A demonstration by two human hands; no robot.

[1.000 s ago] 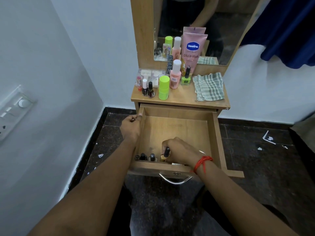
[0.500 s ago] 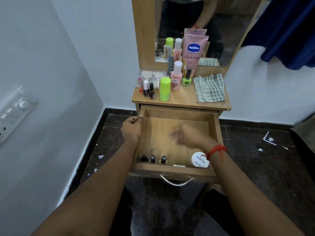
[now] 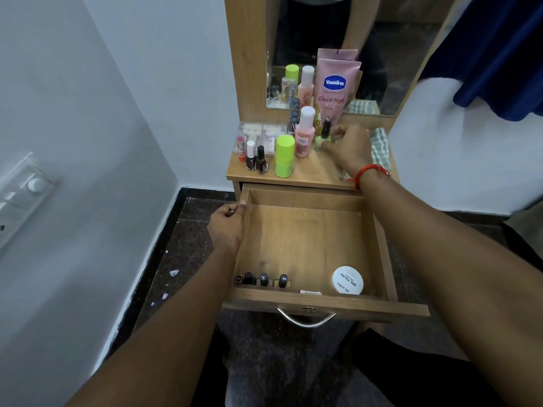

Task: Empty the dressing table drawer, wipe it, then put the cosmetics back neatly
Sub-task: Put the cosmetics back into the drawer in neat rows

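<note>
The wooden drawer (image 3: pixel 305 198) is pulled out. Along its front wall stand several small dark nail polish bottles (image 3: pixel 264 279), with a white round tub (image 3: pixel 347 280) marked "nail polish" to their right. My left hand (image 3: pixel 227 227) grips the drawer's left wall. My right hand (image 3: pixel 349 149) is up on the dressing table top (image 3: pixel 311 174), fingers closed around a small green bottle with a black cap (image 3: pixel 323 136). Beside that bottle stand a pink bottle (image 3: pixel 305 133), a pink Vaseline tube (image 3: pixel 335 86) and a lime green container (image 3: pixel 284 155).
A checked cloth (image 3: pixel 380 148) lies at the table's right, partly behind my right hand. Two dark polish bottles (image 3: pixel 256 160) and a clear box (image 3: pixel 261 132) stand at the left. Behind is a mirror (image 3: pixel 382 54), a wall close on the left, and a blue fabric (image 3: pixel 493 48) hanging at the right.
My right hand let go of a small bottle at the drawer's front, rose out of the drawer and reached the green bottle on the table top. The left hand stayed put.
</note>
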